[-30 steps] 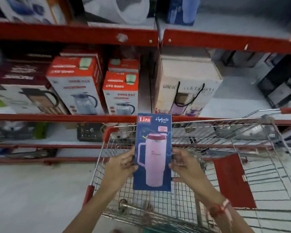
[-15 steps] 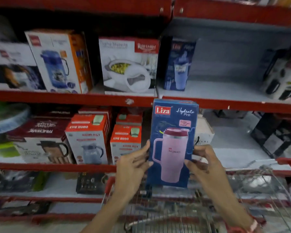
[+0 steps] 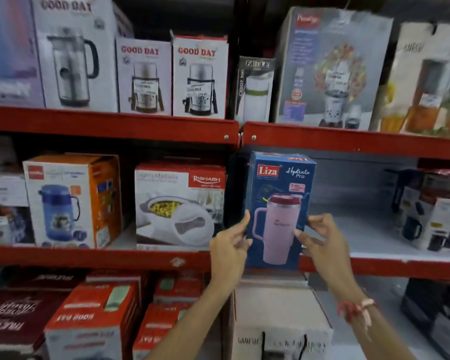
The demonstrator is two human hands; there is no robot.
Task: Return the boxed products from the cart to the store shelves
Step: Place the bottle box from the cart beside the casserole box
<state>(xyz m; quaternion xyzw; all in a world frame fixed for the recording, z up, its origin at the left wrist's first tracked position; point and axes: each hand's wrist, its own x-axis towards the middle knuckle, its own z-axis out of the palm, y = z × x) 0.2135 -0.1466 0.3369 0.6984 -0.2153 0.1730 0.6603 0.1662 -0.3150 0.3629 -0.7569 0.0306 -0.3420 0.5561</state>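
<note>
A tall blue Liza box (image 3: 279, 188) with a pink tumbler pictured on it stands upright in front of the middle red shelf (image 3: 390, 266), its bottom just over the shelf's front edge. My left hand (image 3: 230, 246) grips its left side and my right hand (image 3: 322, 240) grips its right side, fingers on the front face. A dark box stands right behind it on the shelf, mostly hidden. The cart is out of view.
Left of the blue box stand a white Rishabh casserole box (image 3: 179, 203) and an orange jug box (image 3: 73, 201). Bare grey shelf surface (image 3: 361, 229) lies to its right, up to the mug boxes (image 3: 434, 219). Boxes fill the shelves above and below.
Both hands have lifted the blue box from over the cart up to the middle shelf. The view has tilted up, and the cart has dropped out of sight.
</note>
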